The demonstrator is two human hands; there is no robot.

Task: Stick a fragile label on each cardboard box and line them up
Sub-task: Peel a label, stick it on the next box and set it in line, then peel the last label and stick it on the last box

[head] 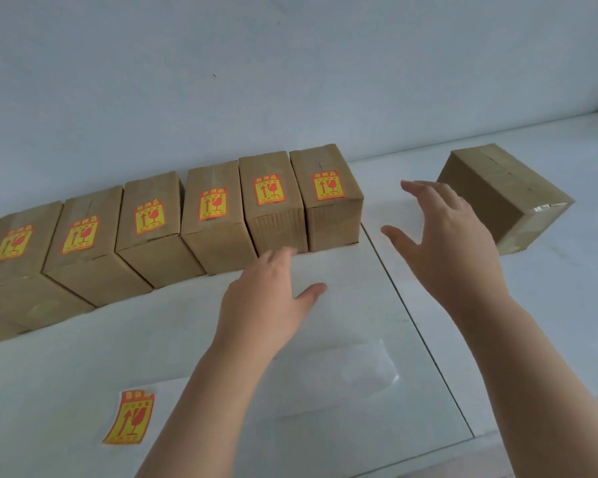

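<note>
White tabletop (342, 305) is carrying a labelled row of boxes (194, 215) while the unlabelled box (504, 194) is sitting apart at right, likely light and rigid, best gripped by opposite sides, both the left hand (270, 294) and right hand (453, 236) reaching spread and empty, a spare fragile label (130, 419) lying near.

left hand (266, 298) and right hand (453, 243): both bare, no gloves. forearms uncovered to the frame edge. no rings or watch seen.
</note>
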